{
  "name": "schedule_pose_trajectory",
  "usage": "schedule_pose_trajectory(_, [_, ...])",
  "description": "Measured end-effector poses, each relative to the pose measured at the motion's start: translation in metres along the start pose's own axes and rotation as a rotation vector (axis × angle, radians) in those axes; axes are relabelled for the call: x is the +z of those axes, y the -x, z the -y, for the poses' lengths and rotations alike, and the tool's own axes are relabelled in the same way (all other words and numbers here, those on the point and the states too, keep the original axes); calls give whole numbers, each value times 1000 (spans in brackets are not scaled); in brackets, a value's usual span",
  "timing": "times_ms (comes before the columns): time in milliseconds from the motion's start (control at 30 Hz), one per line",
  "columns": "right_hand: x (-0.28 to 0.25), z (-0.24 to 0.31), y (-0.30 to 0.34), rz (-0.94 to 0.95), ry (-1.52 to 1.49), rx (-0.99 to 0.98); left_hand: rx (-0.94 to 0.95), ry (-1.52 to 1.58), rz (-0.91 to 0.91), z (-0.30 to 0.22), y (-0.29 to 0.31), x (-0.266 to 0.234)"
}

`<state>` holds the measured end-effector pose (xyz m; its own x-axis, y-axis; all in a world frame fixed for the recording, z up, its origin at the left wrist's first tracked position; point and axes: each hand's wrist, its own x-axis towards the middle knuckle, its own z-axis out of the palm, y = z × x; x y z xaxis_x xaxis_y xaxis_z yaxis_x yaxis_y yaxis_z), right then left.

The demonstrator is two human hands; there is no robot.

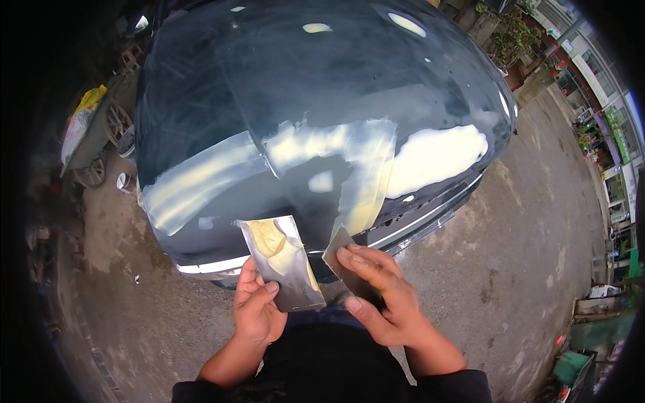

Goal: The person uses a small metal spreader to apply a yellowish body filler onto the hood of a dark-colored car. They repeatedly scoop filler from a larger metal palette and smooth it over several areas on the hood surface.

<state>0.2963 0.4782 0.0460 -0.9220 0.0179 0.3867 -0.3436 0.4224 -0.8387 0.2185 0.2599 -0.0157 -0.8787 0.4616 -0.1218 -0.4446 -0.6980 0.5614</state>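
Cart (99, 136), pail (125, 183) left of car (295, 84); plants (514, 41) right

Dark blue-grey car body (295, 80), clouded with paler swirls — pale yellow filler streaks (208, 178) with milky edges, and a cream-white patch (437, 161). Silvery-grey plate (293, 289), smeared with yellow paste (267, 238); dark grey spreader (356, 285) — mottled brown-grey ground (504, 269).

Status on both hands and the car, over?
Left hand holds plate with yellow paste. Right hand holds dark spreader. Dark car patched yellow and white. No obstruction visible.
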Motion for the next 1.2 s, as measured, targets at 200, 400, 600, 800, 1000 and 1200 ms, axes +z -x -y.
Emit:
schedule_pose_trajectory(200, [2,-31,47,73,273,134,127,-64,95,2,-9,46])
schedule_pose_trajectory(400, [-46,1,34,-157,418,-18,277,-220,136,27,-12,52])
schedule_pose_trajectory(600, [-58,21,26,-36,809,-207,317,-407,119,56,0,73])
schedule_pose_trajectory(800, [-83,-3,57,87,828,-218,381,-366,186,65,4,76])
schedule_pose_trajectory(1000, [-88,14,34,-109,689,-251,294,-453,163,67,1,85])
schedule_pose_trajectory(1200, [-60,-1,15,13,699,-244,304,-608,220,60,-14,83])
